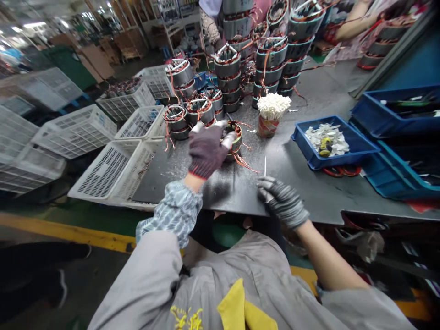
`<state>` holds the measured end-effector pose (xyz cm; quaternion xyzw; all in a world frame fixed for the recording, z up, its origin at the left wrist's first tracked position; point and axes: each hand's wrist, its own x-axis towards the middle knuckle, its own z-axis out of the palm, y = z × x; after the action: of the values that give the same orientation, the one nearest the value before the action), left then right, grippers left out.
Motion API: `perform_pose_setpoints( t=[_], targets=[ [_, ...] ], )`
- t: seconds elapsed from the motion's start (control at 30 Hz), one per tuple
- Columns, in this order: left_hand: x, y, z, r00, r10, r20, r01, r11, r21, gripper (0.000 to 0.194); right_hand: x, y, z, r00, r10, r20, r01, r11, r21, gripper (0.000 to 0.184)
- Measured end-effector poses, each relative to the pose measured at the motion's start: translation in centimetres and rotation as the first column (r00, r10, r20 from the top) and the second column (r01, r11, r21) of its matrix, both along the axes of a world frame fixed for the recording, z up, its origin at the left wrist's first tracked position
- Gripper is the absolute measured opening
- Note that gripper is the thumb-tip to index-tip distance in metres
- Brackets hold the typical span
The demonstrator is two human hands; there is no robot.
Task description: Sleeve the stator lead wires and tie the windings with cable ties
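My left hand (208,149), in a dark purple glove with pale fingertips, grips the left side of a wire-wound motor stator (236,143) on the dark table. Its thumb lies over the near rim, and the glove hides part of the ring. Orange-red leads trail from the stator to the right. My right hand (283,199), in a grey striped glove, is closed near the table's front edge. A thin white stick (265,166) points up from its fingers. Beyond stands a reddish cup (267,127) packed with white-tipped sticks (274,106).
Stacked stators (228,75) line the back of the table, with low stacks (176,120) beside my left hand. A blue tray (311,160) holds white pieces and a yellow object (325,147). Blue bins (395,176) stand right, white crates (106,172) left. Other people's arms (355,25) show behind.
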<state>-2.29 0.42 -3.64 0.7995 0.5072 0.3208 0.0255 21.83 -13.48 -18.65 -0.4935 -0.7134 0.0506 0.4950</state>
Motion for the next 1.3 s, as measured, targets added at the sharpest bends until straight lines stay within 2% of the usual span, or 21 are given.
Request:
perform_pose_setpoints(
  t=[0.07,0.1,0.17,0.27,0.37,0.47,0.53,0.63,0.67,0.73,0.8,0.87,0.9,0.97,1.03,1.07,1.13,1.2,1.27,1.3],
  targets=[
    [2.7,2.5,-0.1,0.953,0.009,-0.302,-0.031,0.997,-0.069,0.039,-1.5,-0.4,-1.7,0.978,0.028,0.205,-0.022,0.999,-0.032,0.028],
    [3.8,3.4,-0.5,0.918,-0.003,-0.397,-0.045,0.993,-0.112,0.040,-2.1,-0.5,-2.2,0.961,0.040,0.275,-0.029,0.999,-0.043,0.029],
    [5.1,4.7,-1.4,0.876,-0.026,-0.482,-0.060,0.985,-0.163,0.042,-2.9,-0.6,-2.6,0.935,0.063,0.350,-0.044,0.997,-0.064,0.030],
    [4.7,6.8,-2.1,0.885,-0.073,-0.459,-0.015,0.983,-0.185,0.041,-3.2,-0.3,-2.4,0.927,0.090,0.365,-0.061,0.994,-0.090,0.034],
    [3.8,9.6,-1.4,0.907,-0.130,-0.401,0.045,0.975,-0.216,0.034,-3.2,0.1,-2.5,0.927,0.068,0.369,-0.031,0.994,-0.106,0.035],
    [3.3,11.1,-0.4,0.938,-0.139,-0.318,0.064,0.970,-0.234,0.032,-3.3,0.2,-2.9,0.931,-0.033,0.364,0.072,0.993,-0.094,0.033],
    [2.9,10.0,-0.2,0.956,-0.169,-0.241,0.110,0.965,-0.239,0.035,-3.3,0.2,-3.0,0.925,-0.113,0.362,0.156,0.984,-0.091,0.031],
    [1.3,5.4,-1.2,0.927,-0.329,-0.182,0.287,0.932,-0.221,0.038,-3.1,0.0,-2.8,0.920,-0.172,0.352,0.215,0.973,-0.087,0.032],
    [0.6,3.4,-1.8,0.897,-0.395,-0.197,0.353,0.910,-0.219,0.037,-3.1,-0.3,-2.7,0.926,-0.143,0.351,0.183,0.980,-0.084,0.032],
    [-0.9,-0.5,-3.6,0.824,-0.500,-0.265,0.445,0.862,-0.241,0.035,-3.0,-1.1,-2.4,0.932,0.011,0.362,0.018,0.997,-0.077,0.034],
    [-2.0,-3.5,-5.6,0.768,-0.539,-0.345,0.470,0.841,-0.268,0.037,-2.9,-2.1,-2.0,0.897,0.199,0.394,-0.180,0.980,-0.085,0.034],
    [-2.7,-5.2,-7.3,0.731,-0.548,-0.406,0.477,0.836,-0.271,0.040,-2.7,-2.5,-1.4,0.867,0.277,0.415,-0.262,0.960,-0.094,0.033],
    [-2.9,-5.5,-7.9,0.714,-0.556,-0.425,0.489,0.831,-0.265,0.039,-2.6,-2.4,-1.1,0.878,0.249,0.409,-0.231,0.968,-0.093,0.032],
    [-3.0,-5.5,-8.6,0.683,-0.583,-0.440,0.525,0.811,-0.258,0.038,-2.2,-1.3,-0.5,0.938,0.075,0.339,-0.055,0.996,-0.068,0.032],
    [-3.0,-5.1,-8.6,0.661,-0.611,-0.436,0.556,0.789,-0.263,0.041,-1.9,0.4,-0.2,0.977,-0.140,0.162,0.151,0.987,-0.062,0.034],
    [-3.0,-4.8,-8.5,0.658,-0.620,-0.427,0.565,0.781,-0.265,0.042,-1.7,1.2,-0.3,0.976,-0.210,0.048,0.214,0.972,-0.092,0.037],
    [-3.4,-4.6,-8.4,0.675,-0.636,-0.375,0.580,0.771,-0.264,0.044,-1.4,2.2,-0.8,0.957,-0.239,-0.162,0.202,0.955,-0.219,0.048],
    [-4.4,-4.7,-8.5,0.741,-0.615,-0.270,0.571,0.788,-0.229,0.042,-0.7,2.0,-1.5,0.940,-0.181,-0.290,0.065,0.928,-0.367,0.055],
    [-6.0,-5.2,-9.1,0.834,-0.527,-0.162,0.509,0.849,-0.145,0.044,0.5,0.7,-1.6,0.942,-0.121,-0.314,-0.043,0.882,-0.469,0.055],
    [-6.9,-5.5,-9.5,0.868,-0.478,-0.135,0.468,0.878,-0.104,0.047,1.2,-0.1,-1.4,0.954,-0.111,-0.279,-0.041,0.873,-0.486,0.052]
  ],
)
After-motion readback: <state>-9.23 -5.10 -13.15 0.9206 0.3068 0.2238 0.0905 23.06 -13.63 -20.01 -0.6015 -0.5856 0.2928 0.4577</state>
